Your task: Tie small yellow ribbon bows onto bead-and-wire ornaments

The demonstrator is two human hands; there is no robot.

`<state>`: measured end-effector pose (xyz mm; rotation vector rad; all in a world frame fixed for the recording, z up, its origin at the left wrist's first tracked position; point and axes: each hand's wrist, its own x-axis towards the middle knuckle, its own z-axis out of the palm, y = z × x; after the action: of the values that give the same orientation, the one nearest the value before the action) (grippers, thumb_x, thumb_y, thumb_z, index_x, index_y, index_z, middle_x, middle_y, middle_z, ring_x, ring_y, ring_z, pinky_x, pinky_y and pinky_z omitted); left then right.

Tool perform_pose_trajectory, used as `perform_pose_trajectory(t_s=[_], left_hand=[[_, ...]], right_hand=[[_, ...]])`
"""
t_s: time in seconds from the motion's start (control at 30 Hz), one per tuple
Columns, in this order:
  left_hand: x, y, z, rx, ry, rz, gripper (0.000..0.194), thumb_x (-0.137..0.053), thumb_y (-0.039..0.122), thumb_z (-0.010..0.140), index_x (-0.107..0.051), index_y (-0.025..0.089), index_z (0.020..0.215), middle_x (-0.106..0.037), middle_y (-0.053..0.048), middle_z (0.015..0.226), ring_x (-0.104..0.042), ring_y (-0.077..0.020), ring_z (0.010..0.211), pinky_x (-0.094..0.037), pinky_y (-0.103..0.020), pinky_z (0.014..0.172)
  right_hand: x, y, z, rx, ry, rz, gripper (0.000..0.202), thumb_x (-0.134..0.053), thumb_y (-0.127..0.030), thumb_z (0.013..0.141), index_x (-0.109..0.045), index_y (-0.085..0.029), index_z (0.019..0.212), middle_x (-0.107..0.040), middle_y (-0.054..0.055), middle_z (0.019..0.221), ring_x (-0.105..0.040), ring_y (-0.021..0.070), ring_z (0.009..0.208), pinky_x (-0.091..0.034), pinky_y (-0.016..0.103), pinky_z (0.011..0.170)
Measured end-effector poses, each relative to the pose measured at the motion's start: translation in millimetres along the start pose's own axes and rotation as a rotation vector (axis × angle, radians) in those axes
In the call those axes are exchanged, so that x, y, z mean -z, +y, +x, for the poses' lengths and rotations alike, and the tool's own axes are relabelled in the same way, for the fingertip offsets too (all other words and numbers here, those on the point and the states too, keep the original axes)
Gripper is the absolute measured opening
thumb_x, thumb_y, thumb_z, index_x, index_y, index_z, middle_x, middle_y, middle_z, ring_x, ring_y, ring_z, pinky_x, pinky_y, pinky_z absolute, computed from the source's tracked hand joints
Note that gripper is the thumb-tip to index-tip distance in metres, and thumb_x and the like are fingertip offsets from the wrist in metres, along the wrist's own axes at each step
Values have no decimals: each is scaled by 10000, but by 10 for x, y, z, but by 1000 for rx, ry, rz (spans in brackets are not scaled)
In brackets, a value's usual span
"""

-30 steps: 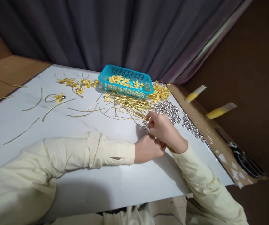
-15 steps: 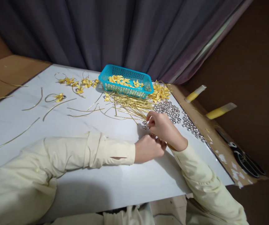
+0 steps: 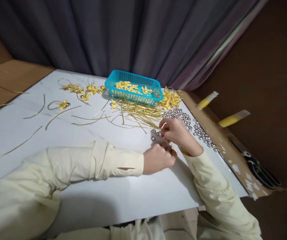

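My left hand (image 3: pixel 159 159) is closed in a fist above the white board, its back toward me. The yellow tip of a ribbon flower (image 3: pixel 174 150) pokes out past its knuckles; the rest is hidden by the fingers. Just above it, my right hand (image 3: pixel 177 133) has its fingers pinched together, and what they hold, if anything, I cannot make out. Beside those fingertips a few silver beads (image 3: pixel 153 138) lie loose. Behind the right hand is a pile of silver beads (image 3: pixel 178 114), along with a bundle of gold wires (image 3: pixel 141 111).
A blue basket (image 3: pixel 136 96) with yellow ribbon flowers stands at the back, and more flowers (image 3: pixel 170 98) are heaped by its right end. Flowers on wire loops (image 3: pixel 63 104) lie to the left. Black-handled scissors (image 3: pixel 260 171) and two yellow tubes (image 3: pixel 234 118) are at the right edge.
My right hand has shifted slightly right, uncovering more of the loose beads by its fingertips. A yellow tip now shows beside my left fist, which has barely moved.
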<state>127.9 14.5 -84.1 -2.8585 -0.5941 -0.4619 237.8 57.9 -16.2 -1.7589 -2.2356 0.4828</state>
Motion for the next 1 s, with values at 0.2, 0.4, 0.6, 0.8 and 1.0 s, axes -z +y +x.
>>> perform_pose_trajectory(t_s=[0.2,0.4,0.6,0.8,1.0], left_hand=[[-11,0,-7,-10,39,49,250,-413,55,845,-554,-5,1043,-663,-191,865,-618,-263,852,-418,-405,775],[15,-2,-11,27,32,49,233,-431,54,832,-554,11,1025,-659,-171,862,-617,-262,830,-407,-421,819],[21,3,-8,29,19,20,204,-432,54,827,-565,43,982,-655,-172,872,-611,-277,836,-428,-400,754],[3,7,-4,39,2,10,196,-424,46,836,-573,58,964,-660,-178,871,-617,-260,830,-434,-391,736],[-13,12,-2,60,-15,-11,215,-414,49,846,-557,31,1006,-651,-193,906,-628,-261,826,-454,-377,679]], right_hand=[[138,90,-31,-67,81,19,240,-434,26,563,-529,-153,690,-592,-5,457,-543,129,391,-398,220,476],[-15,15,1,47,119,-25,250,-455,13,600,-571,-142,758,-644,28,583,-586,145,522,-386,218,526],[-120,20,28,86,130,-84,282,-458,21,588,-589,-128,787,-636,50,629,-588,170,606,-363,220,552],[-166,21,37,94,121,-100,312,-449,26,588,-598,-122,818,-606,37,597,-544,157,561,-328,214,516],[-167,42,84,169,-11,-51,348,-452,42,602,-645,-132,833,-611,9,573,-539,126,553,-339,194,528]])
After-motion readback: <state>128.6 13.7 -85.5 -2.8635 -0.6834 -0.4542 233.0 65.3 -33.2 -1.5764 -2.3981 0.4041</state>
